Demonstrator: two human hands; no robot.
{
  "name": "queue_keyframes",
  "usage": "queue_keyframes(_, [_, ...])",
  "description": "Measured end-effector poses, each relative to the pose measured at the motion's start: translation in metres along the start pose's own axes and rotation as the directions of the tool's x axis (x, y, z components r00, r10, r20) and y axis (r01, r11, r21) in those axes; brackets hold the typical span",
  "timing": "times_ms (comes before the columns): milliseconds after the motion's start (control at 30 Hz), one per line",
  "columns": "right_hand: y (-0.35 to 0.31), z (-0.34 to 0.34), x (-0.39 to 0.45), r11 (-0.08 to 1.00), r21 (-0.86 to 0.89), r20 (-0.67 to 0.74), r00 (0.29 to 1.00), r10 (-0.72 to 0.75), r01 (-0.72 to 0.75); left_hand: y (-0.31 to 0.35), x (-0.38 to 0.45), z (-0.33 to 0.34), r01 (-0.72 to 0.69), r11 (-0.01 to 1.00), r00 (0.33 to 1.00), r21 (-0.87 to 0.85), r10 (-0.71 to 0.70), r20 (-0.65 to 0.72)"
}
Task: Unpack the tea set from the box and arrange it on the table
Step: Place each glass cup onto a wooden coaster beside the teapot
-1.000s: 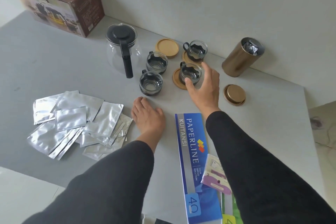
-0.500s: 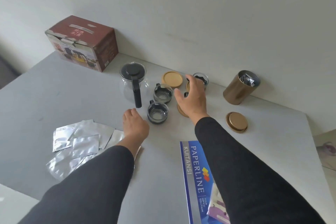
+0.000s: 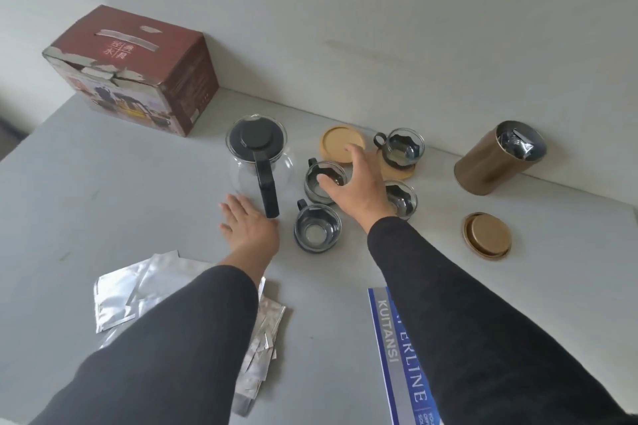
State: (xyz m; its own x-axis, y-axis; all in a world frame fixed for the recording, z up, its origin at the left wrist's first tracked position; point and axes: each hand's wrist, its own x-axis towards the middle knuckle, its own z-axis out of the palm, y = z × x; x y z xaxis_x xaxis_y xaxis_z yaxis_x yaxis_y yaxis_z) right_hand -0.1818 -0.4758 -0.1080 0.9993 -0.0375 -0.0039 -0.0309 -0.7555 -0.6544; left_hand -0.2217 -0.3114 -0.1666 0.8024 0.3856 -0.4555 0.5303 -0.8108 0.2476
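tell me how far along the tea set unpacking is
Done: the teapot and four glass cups are out of the box; two cups sit on coasters. In hand: the right hand reaches, open, toward the bare coaster, over a cup. The left hand lies flat. Left: two cups lack coasters.

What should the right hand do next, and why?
Probably grip the glass cup under the open right hand and set it on the bare wooden coaster just behind; the far cup already sits on a coaster.
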Motion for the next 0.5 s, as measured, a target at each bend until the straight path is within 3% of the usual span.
queue_keyframes(267, [-0.007, 0.038, 0.002, 0.984, -0.017, 0.113, 0.978, 0.177, -0.177, 0.002, 0.001, 0.003, 0.000, 1.000, 0.999, 0.009, -0.001, 0.039])
queue_keyframes(500, [-0.011, 0.045, 0.006, 0.975, -0.032, 0.047, 0.974, 0.221, -0.220, -0.004, 0.005, 0.006, -0.034, 0.999, 0.998, 0.001, 0.034, 0.053])
